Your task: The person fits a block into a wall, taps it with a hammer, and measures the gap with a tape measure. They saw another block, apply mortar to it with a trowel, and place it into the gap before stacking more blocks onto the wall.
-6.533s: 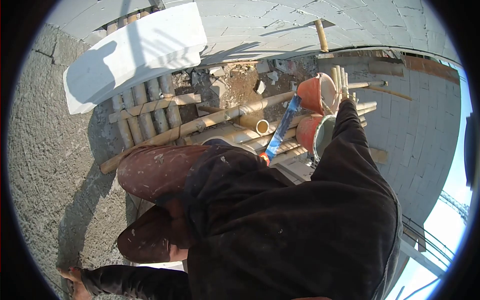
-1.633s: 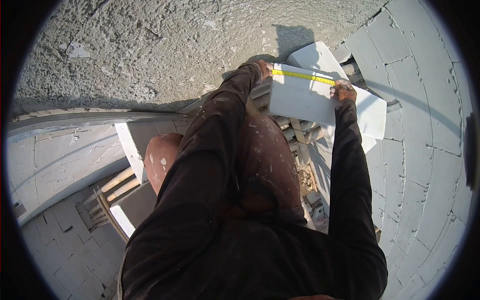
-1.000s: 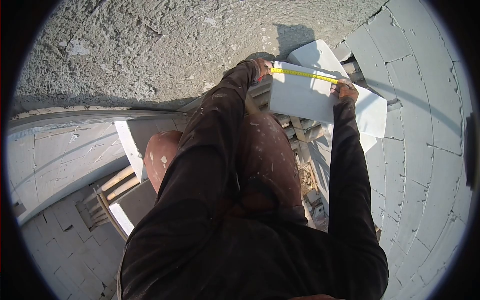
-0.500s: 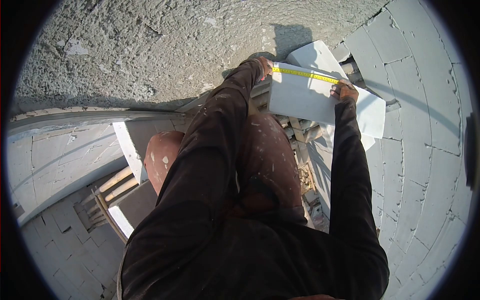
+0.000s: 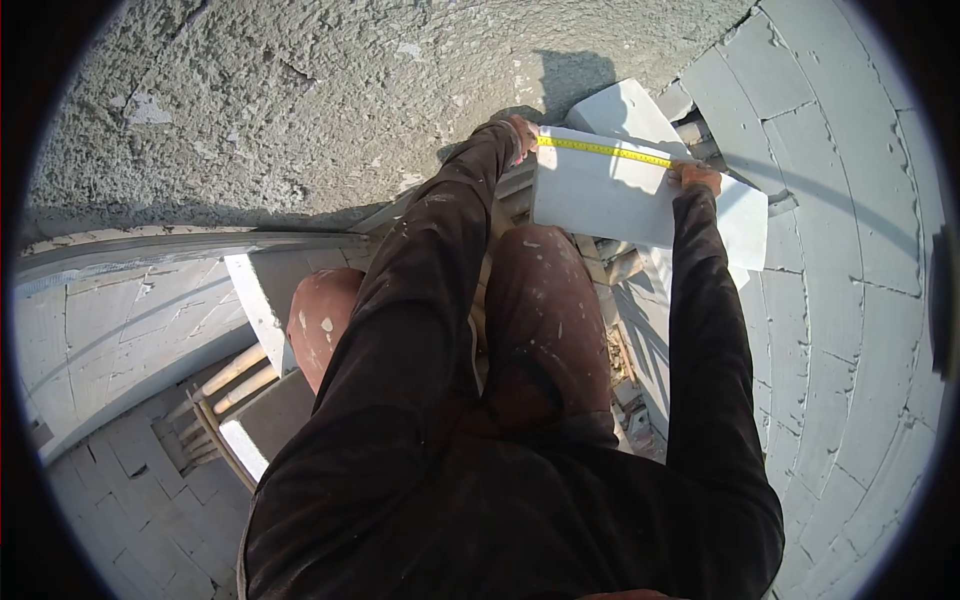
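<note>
Setting: a rough grey rendered wall filled the frame from 9 to 12 o'clock; a curved wall of pale masonry blocks ran down the side from 1 to 5 o'clock.

Item 1, white block: flat slab, lying at 12 to 1 o'clock just beyond the person's knees, its broad face up and partly in shadow.

Item 2, second white block: underneath the first, projecting past it at 12 o'clock and again at 3 o'clock of it.

Item 3, yellow tape measure: drawn out straight along the top edge of the white block, from its 10 o'clock corner to its 2 o'clock side, touching the surface throughout.

Item 4, left hand: at the block's 10 o'clock corner, closed on the tape's end; the grip appeared to be a pinch, though the sleeve hid most of it.

Item 5, right hand: at the other end, fingers curled down and clamping the tape against the block's edge.

Item 6, bamboo poles: bundled at 8 o'clock, well apart from the hands, beside a further pale block.
</note>
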The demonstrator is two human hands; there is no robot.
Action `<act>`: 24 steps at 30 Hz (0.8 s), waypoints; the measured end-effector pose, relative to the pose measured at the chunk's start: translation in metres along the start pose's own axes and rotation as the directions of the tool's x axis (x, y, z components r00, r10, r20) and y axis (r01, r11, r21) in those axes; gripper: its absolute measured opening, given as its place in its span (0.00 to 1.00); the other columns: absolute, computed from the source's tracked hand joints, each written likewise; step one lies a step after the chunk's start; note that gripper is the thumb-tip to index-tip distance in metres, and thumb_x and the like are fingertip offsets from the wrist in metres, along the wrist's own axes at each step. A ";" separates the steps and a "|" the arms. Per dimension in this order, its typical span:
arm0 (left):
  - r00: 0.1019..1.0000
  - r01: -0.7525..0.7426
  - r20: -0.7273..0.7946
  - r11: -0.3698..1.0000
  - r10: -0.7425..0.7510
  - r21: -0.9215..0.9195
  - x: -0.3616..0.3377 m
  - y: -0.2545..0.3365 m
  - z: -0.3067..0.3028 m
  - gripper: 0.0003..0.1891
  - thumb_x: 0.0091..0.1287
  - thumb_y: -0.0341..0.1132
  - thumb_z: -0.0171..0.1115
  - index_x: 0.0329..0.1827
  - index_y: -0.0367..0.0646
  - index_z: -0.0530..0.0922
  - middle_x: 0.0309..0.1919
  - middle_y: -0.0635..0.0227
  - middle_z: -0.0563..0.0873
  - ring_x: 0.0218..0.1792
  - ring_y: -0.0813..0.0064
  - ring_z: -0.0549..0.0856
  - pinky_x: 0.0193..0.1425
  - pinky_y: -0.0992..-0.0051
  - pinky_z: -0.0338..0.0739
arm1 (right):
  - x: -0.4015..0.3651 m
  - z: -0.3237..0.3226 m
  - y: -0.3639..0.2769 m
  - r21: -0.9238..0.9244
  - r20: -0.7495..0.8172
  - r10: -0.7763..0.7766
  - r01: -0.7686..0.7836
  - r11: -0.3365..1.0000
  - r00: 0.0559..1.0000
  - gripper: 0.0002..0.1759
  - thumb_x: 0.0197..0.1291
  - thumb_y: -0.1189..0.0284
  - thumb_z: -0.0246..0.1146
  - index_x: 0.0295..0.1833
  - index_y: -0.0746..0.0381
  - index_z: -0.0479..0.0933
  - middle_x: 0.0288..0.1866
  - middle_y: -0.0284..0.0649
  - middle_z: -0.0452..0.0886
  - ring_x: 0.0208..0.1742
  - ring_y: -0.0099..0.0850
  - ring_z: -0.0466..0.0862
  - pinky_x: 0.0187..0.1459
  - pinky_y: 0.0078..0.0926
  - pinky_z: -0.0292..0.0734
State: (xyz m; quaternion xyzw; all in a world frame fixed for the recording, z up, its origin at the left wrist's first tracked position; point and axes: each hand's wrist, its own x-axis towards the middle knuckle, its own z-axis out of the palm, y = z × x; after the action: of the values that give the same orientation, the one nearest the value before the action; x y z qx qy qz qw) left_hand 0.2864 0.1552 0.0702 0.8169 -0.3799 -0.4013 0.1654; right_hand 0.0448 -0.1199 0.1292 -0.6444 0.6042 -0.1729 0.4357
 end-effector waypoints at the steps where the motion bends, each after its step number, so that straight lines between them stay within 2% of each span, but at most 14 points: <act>1: 1.000 -0.028 -0.008 0.997 0.029 0.072 -0.001 0.001 -0.001 0.13 0.72 0.41 0.65 0.53 0.48 0.89 0.31 0.64 0.92 0.28 0.70 0.90 0.33 0.65 0.85 | 0.004 -0.002 -0.001 -0.023 0.050 0.015 -0.014 1.000 0.999 0.17 0.55 0.75 0.77 0.48 0.73 0.84 0.37 0.43 0.91 0.27 0.29 0.90 0.27 0.22 0.88; 2: 0.998 -0.058 -0.012 0.988 0.060 0.143 -0.002 0.002 -0.002 0.12 0.72 0.40 0.65 0.52 0.47 0.89 0.30 0.64 0.91 0.27 0.71 0.90 0.32 0.65 0.85 | 0.008 -0.004 -0.002 -0.046 0.098 0.033 -0.028 0.999 0.995 0.17 0.55 0.75 0.77 0.47 0.73 0.84 0.36 0.43 0.91 0.27 0.29 0.90 0.28 0.22 0.88; 3: 1.000 -0.009 -0.004 0.998 0.009 0.062 -0.003 0.003 -0.002 0.11 0.72 0.39 0.65 0.51 0.47 0.89 0.29 0.64 0.91 0.26 0.72 0.89 0.31 0.65 0.84 | 0.010 -0.003 0.000 -0.021 0.078 0.025 -0.024 0.999 0.997 0.16 0.53 0.75 0.77 0.45 0.72 0.85 0.34 0.42 0.90 0.27 0.29 0.90 0.28 0.21 0.87; 6: 1.000 -0.017 0.009 1.000 0.018 -0.011 -0.004 0.000 -0.002 0.12 0.72 0.39 0.65 0.52 0.46 0.89 0.29 0.64 0.90 0.26 0.72 0.89 0.30 0.64 0.84 | 0.016 0.000 0.007 -0.023 0.065 0.024 -0.022 0.999 0.998 0.14 0.52 0.75 0.77 0.42 0.71 0.87 0.33 0.41 0.90 0.26 0.28 0.89 0.28 0.20 0.86; 7: 0.995 -0.101 -0.015 0.995 0.101 0.020 -0.003 -0.003 0.000 0.11 0.72 0.40 0.64 0.51 0.46 0.88 0.29 0.65 0.91 0.27 0.73 0.89 0.32 0.65 0.84 | 0.015 -0.003 0.003 -0.101 0.059 0.038 -0.032 0.994 0.998 0.11 0.53 0.74 0.76 0.40 0.70 0.88 0.33 0.40 0.91 0.25 0.27 0.89 0.28 0.20 0.86; 8: 0.995 -0.100 -0.013 0.995 0.101 0.021 -0.001 -0.004 0.003 0.11 0.72 0.40 0.64 0.51 0.46 0.88 0.29 0.65 0.91 0.27 0.73 0.89 0.32 0.65 0.84 | 0.013 -0.005 0.001 -0.100 0.059 0.040 -0.034 0.994 0.997 0.11 0.53 0.74 0.76 0.40 0.70 0.88 0.33 0.40 0.91 0.25 0.27 0.89 0.28 0.20 0.86; 10: 1.000 -0.003 -0.015 1.000 0.003 -0.018 -0.006 -0.003 0.006 0.11 0.72 0.41 0.64 0.49 0.47 0.88 0.31 0.66 0.92 0.28 0.73 0.89 0.34 0.66 0.85 | 0.011 -0.005 0.000 -0.121 0.064 0.027 -0.019 0.992 0.998 0.10 0.54 0.74 0.75 0.39 0.69 0.88 0.33 0.40 0.91 0.24 0.27 0.88 0.27 0.22 0.86; 14: 1.000 0.017 -0.009 0.999 -0.017 0.030 -0.010 0.002 0.003 0.11 0.72 0.42 0.64 0.48 0.47 0.88 0.32 0.67 0.92 0.29 0.73 0.90 0.36 0.66 0.85 | 0.015 -0.005 0.006 -0.103 0.078 0.031 -0.022 0.994 0.997 0.08 0.54 0.75 0.75 0.38 0.68 0.88 0.32 0.40 0.90 0.23 0.27 0.88 0.26 0.21 0.85; 17: 0.998 -0.062 -0.005 0.995 0.063 0.078 -0.011 0.002 0.004 0.11 0.71 0.41 0.64 0.48 0.48 0.88 0.31 0.68 0.92 0.30 0.73 0.90 0.36 0.65 0.85 | 0.017 -0.009 0.012 -0.057 0.094 0.043 -0.038 0.998 0.995 0.08 0.54 0.76 0.75 0.37 0.69 0.88 0.31 0.41 0.90 0.24 0.28 0.89 0.27 0.22 0.86; 19: 0.999 0.033 -0.006 0.999 -0.033 -0.019 -0.016 0.005 0.005 0.11 0.72 0.41 0.63 0.49 0.47 0.88 0.30 0.70 0.91 0.30 0.74 0.89 0.35 0.66 0.84 | 0.015 -0.012 0.017 -0.077 0.126 0.011 -0.001 0.997 0.992 0.08 0.56 0.75 0.73 0.37 0.71 0.87 0.30 0.43 0.90 0.24 0.29 0.89 0.28 0.24 0.89; 20: 1.000 0.014 0.002 1.000 -0.014 -0.011 -0.014 0.000 0.008 0.11 0.72 0.41 0.63 0.49 0.47 0.88 0.30 0.70 0.91 0.30 0.74 0.89 0.35 0.66 0.84 | 0.010 -0.013 0.016 -0.078 0.107 0.018 -0.010 0.997 0.994 0.08 0.58 0.75 0.71 0.38 0.71 0.87 0.30 0.43 0.90 0.24 0.30 0.90 0.29 0.27 0.91; 22: 0.999 -0.016 -0.034 0.999 0.015 -0.034 -0.010 -0.009 0.017 0.11 0.73 0.41 0.62 0.48 0.47 0.88 0.29 0.70 0.90 0.28 0.74 0.88 0.35 0.67 0.83 | -0.001 -0.017 0.015 -0.059 0.051 0.054 -0.051 0.997 0.997 0.05 0.59 0.75 0.71 0.33 0.66 0.88 0.25 0.38 0.89 0.22 0.27 0.88 0.29 0.25 0.86; 24: 1.000 -0.005 -0.004 0.999 0.005 0.032 -0.031 0.012 0.011 0.11 0.73 0.41 0.62 0.48 0.47 0.88 0.29 0.70 0.90 0.28 0.75 0.87 0.36 0.67 0.83 | -0.015 -0.024 0.012 -0.048 0.035 0.054 -0.052 0.998 0.998 0.05 0.58 0.75 0.71 0.32 0.65 0.88 0.25 0.37 0.89 0.22 0.27 0.87 0.28 0.26 0.85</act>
State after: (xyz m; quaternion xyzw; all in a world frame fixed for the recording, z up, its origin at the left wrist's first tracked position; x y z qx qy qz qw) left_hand 0.2604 0.1712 0.0865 0.8192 -0.3880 -0.3932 0.1541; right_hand 0.0166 -0.1128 0.1380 -0.6413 0.6169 -0.1355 0.4358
